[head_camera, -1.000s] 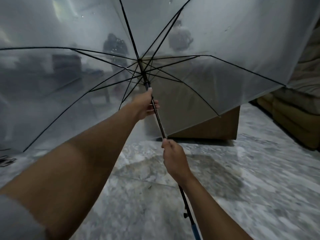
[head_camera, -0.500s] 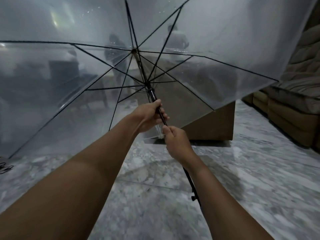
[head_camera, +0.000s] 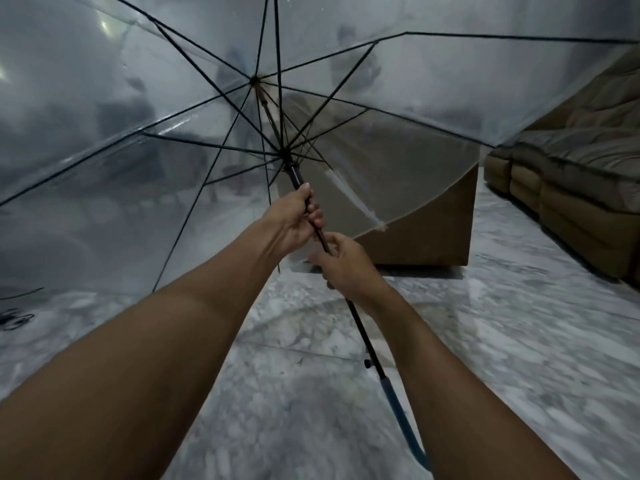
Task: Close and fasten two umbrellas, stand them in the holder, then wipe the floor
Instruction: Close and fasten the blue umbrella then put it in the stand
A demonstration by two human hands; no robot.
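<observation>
Clear umbrella [head_camera: 138, 98] folding
My right hand [head_camera: 348, 268] slid up beside my left hand [head_camera: 294, 220]; the runner [head_camera: 289, 161] dropped down the shaft [head_camera: 360, 327].

Grey marble floor [head_camera: 519, 341] carries a brown box [head_camera: 433, 233], sofa [head_camera: 571, 188] and black cord [head_camera: 14, 318].

I count one umbrella [head_camera: 346, 98], two hands: left hand [head_camera: 294, 220], right hand [head_camera: 346, 268]; one sofa [head_camera: 571, 174], one brown block [head_camera: 433, 233].

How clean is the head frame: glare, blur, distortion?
Head view: dim, flat light; glare patches on the clear canopy upper left; scene behind it hazy; floor smeared toward the frame's edges; wide-angle stretch on the forearms; left hand and right hand on the shaft reasonably sharp.
</observation>
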